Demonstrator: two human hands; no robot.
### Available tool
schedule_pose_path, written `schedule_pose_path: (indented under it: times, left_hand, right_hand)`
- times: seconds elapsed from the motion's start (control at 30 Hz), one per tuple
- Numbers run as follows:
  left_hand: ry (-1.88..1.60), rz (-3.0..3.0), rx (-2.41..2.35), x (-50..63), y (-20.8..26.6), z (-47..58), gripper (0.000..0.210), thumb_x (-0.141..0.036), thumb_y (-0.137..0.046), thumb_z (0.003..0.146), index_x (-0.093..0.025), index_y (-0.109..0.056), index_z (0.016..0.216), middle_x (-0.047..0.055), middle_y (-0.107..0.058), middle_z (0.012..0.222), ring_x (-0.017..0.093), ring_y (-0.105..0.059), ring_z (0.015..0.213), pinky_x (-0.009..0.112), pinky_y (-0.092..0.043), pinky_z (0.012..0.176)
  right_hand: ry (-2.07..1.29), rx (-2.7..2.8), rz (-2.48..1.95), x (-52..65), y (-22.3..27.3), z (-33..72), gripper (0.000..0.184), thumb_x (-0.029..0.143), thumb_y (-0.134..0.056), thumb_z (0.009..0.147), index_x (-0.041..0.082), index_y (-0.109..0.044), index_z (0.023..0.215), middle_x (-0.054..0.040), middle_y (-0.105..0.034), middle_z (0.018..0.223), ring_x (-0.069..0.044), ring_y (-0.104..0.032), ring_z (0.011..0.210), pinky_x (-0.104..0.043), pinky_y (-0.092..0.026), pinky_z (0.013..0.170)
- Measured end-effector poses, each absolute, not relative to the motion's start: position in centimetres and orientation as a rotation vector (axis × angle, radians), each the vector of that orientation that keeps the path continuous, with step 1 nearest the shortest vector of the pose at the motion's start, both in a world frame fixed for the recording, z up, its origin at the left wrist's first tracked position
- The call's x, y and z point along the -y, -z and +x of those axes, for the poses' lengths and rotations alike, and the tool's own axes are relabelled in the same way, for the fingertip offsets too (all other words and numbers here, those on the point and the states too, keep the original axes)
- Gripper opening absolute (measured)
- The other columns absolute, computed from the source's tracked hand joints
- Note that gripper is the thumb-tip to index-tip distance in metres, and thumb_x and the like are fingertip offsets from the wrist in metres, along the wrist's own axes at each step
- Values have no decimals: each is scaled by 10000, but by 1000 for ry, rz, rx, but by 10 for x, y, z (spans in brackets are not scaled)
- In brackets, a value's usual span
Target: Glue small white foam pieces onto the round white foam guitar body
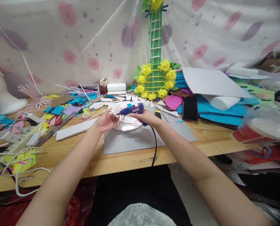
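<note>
Holding, right grip [145, 117]: closed around the blue glue gun [132, 109], nozzle leftward, over the grey cutting mat's [135, 141] far part.
Left grip [106, 121]: half-curled, pinching a white piece [116, 109].
Glue gun: likely stiff, fairly light; hold by the handle.
White piece: probably light, fragile; edges only.

At six o'clock, whitish lace [141, 216] with a leafy floral pattern shows in a rounded shape at the torso, with plain black cloth [140, 186] over the lap. The left forearm [70, 168], toward eight o'clock, and the right forearm [201, 164], toward four, are bare.
</note>
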State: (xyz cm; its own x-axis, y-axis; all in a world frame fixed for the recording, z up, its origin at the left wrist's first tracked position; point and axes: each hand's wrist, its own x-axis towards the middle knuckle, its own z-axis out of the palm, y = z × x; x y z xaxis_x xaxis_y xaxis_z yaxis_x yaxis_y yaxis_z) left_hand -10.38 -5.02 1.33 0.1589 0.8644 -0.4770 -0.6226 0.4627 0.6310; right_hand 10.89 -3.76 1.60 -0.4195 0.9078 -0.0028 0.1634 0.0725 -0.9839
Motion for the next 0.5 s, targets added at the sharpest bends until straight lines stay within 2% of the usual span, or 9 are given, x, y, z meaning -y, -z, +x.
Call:
schedule_pose_path:
  times: [0.13,0.37,0.5]
  left_hand:
    - [-1061,344,-933,52,-14,-99,319,-305,-439,900,-78,-646,813,82,-652,666,122,-618,630,210,-539,632]
    - [-1045,385,-933,53,-16,-98,297,-280,-434,900,-82,-642,827,86,-663,718,118,-625,650,204,-538,633]
    - [-1039,390,-933,53,-18,-98,321,-299,-431,904,-68,-643,836,92,-660,712,123,-629,664,205,-539,642]
  right_hand:
    - [-1391,1651,-1066,36,-18,106,303,450,-708,662,180,-573,681,51,-442,465,-74,-379,438,-217,-301,407]
    - [-1472,1658,-1042,28,-11,112,308,459,-695,674,166,-602,690,-15,-593,639,-101,-540,576,-200,-429,470]
    - [-1480,1652,-1044,28,-12,115,295,443,-710,664,165,-613,684,-23,-603,643,-108,-554,594,-197,-442,470]
